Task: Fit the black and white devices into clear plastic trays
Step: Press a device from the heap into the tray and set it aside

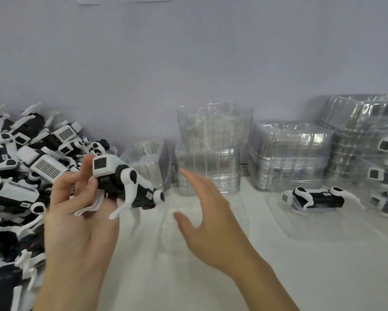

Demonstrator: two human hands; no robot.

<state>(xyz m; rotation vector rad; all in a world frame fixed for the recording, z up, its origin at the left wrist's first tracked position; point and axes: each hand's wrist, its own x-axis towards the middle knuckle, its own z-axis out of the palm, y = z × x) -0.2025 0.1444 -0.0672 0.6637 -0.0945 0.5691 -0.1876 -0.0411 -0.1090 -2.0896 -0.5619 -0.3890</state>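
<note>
Head view: a person's two bare hands over a white table (pixel 267 277). L hand (pixel 81 207), palm up, fingers curled round a black-and-white device (pixel 125 182) shaped like a small robot dog, w/ a square screen face and white legs hanging down; it is held above the table, left of centre. R hand (pixel 211 223) is spread, fingers straight, holding nothing, hovering over a clear plastic tray (pixel 202 230) lying flat at centre. Far left: big pile of devices (pixel 16 167). Behind, by the wall: stacks of empty clear trays (pixel 213 149). Right: another device (pixel 314 197) lying in a tray, next to stacked filled trays (pixel 368 140). Edges blurred.
</note>
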